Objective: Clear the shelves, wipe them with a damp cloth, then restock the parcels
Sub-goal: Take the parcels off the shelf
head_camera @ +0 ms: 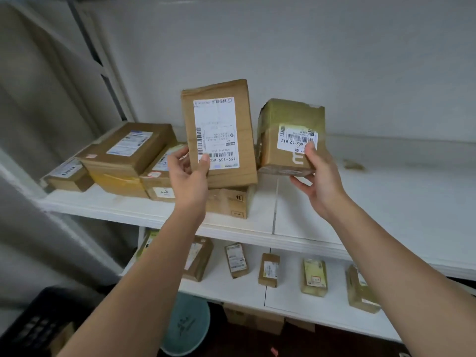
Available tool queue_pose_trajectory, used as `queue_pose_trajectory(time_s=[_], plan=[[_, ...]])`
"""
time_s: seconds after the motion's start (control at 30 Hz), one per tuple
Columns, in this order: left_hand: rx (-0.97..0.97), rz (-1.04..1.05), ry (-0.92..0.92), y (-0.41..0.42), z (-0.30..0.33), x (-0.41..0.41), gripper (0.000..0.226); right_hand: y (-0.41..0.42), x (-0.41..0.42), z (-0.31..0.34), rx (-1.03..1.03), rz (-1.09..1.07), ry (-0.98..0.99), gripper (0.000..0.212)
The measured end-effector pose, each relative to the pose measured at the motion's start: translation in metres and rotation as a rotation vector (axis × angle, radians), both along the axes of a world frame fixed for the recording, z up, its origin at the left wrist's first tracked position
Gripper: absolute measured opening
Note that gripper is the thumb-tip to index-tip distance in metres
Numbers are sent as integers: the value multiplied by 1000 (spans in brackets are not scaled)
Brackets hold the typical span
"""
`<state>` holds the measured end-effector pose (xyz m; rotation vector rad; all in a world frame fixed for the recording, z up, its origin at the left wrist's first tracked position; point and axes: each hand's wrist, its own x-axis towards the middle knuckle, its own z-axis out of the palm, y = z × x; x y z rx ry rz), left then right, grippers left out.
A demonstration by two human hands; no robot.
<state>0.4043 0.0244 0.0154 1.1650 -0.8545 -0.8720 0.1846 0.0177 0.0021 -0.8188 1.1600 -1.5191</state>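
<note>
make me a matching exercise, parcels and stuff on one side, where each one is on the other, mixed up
Things:
1. tall flat parcel
2. taped box
3. teal bucket
4. stacked boxes

Places:
A. upper shelf, left end
B. right hand
C. on the floor below the shelves
D. left hand

Pairs: 1-D, 2-B, 3-C, 4-A

One head-worn wide-angle view looks forward and slightly down, close to the upper shelf [257, 229], with the lower shelf [283, 305] beneath
</note>
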Motion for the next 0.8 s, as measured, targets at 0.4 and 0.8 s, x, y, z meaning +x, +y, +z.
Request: queue_pose_trajectory(time_s=[0.4, 0.8], plan=[[76, 291, 93, 97, -30, 208, 28, 49, 214, -13, 37, 257, 44, 40], [387, 747, 287, 223, -116, 417, 31, 100, 422, -89, 292, 654, 168, 33]])
